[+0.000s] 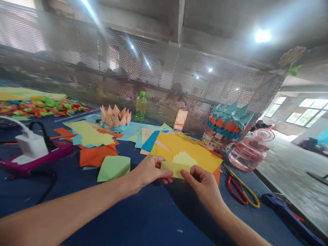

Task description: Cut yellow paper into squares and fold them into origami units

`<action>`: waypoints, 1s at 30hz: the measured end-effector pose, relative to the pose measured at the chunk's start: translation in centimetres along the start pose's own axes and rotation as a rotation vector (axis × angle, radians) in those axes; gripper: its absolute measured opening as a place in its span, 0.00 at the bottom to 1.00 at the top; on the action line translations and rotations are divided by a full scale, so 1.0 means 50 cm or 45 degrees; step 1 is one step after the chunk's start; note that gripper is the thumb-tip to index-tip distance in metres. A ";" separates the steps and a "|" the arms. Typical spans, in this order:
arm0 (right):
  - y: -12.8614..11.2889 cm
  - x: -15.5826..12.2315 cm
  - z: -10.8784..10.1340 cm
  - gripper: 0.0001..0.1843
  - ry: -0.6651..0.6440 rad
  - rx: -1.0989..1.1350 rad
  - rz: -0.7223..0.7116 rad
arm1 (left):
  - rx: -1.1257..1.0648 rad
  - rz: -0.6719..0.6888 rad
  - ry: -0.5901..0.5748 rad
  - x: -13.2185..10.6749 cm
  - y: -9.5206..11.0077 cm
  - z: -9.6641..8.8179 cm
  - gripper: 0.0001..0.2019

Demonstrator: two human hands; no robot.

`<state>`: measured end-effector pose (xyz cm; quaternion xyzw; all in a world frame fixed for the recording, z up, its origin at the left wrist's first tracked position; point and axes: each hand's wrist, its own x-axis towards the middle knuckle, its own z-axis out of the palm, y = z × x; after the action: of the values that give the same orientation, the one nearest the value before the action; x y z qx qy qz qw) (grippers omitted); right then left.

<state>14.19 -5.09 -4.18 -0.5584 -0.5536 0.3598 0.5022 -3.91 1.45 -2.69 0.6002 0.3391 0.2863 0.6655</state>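
My left hand (150, 171) and my right hand (202, 186) pinch a folded pale yellow paper (175, 169) between them, one at each end. Its upper flap stands slightly open. Just behind it lies a loose pile of yellow and orange paper sheets (184, 147), with a blue sheet (151, 140) at its left. A pale green paper square (114, 168) lies to the left of my left hand, next to an orange sheet (97, 155). Red-and-yellow-handled scissors (241, 191) rest to the right of my right hand.
Along the blue-covered table (143, 225) stand a peach paper lotus (115, 116), a teal-and-orange paper crown on a woven holder (228, 123), a green bottle (140, 106) and a pink water bottle (247, 153). A white charger (32, 145) sits on a magenta pad (36, 160). Perforated metal screening (179, 68) runs behind.
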 end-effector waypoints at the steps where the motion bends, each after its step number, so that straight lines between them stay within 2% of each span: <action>1: 0.000 0.000 0.000 0.23 0.001 -0.005 0.003 | 0.005 0.001 0.005 0.000 0.000 0.000 0.11; 14: -0.008 0.000 0.003 0.23 0.000 -0.027 0.009 | 0.041 0.005 -0.003 0.002 0.005 0.002 0.11; 17: -0.011 -0.001 0.005 0.20 -0.057 0.008 0.026 | 0.045 0.004 -0.015 0.002 0.003 0.003 0.13; 21: -0.014 -0.008 0.010 0.18 -0.217 0.113 0.063 | 0.040 0.023 -0.043 0.002 0.002 0.006 0.10; 30: -0.015 -0.013 0.012 0.15 -0.237 0.079 0.106 | 0.131 0.037 -0.040 -0.007 0.007 0.013 0.06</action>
<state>13.34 -5.72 -3.68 -0.5293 -0.5627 0.4476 0.4503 -3.59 0.82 -2.26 0.6427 0.3342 0.2688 0.6348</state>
